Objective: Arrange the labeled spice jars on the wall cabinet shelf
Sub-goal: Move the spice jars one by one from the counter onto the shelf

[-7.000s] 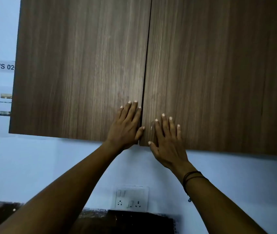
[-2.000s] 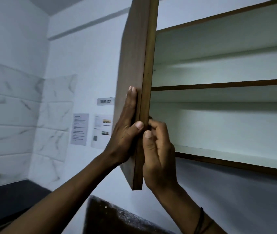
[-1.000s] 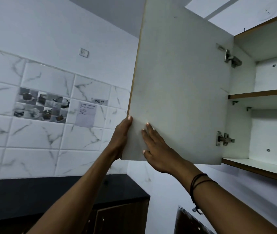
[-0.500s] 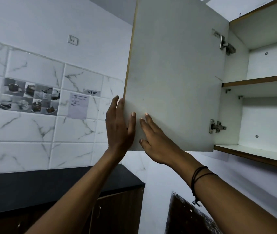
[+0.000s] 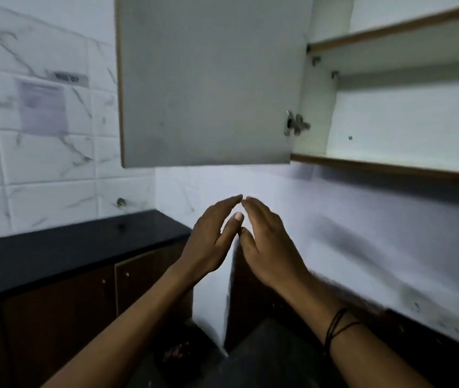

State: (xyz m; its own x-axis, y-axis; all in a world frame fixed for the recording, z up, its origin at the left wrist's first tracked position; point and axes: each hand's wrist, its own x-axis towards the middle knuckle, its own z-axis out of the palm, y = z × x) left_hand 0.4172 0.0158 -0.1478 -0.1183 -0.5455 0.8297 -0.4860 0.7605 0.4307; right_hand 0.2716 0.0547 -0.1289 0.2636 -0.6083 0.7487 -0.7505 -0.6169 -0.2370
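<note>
The wall cabinet stands open, its left door (image 5: 206, 79) swung fully out with the white inner face toward me. Inside, the bottom shelf (image 5: 391, 168) and an upper shelf (image 5: 391, 29) show white and bare; no spice jars are in view. My left hand (image 5: 208, 242) and my right hand (image 5: 267, 242) hang below the door, side by side with fingertips almost touching. Both are flat, fingers extended, and hold nothing. The image is blurred by motion.
A black countertop (image 5: 68, 247) runs along the marble-tiled wall at left over brown base cabinets (image 5: 54, 317). A dark counter (image 5: 264, 359) lies below my arms. A paper notice (image 5: 43, 107) is stuck on the tiles. A door hinge (image 5: 295, 126) sits at the cabinet's left side.
Both hands have let go of the open door and dropped below it. The view has tilted downward, showing more counter.
</note>
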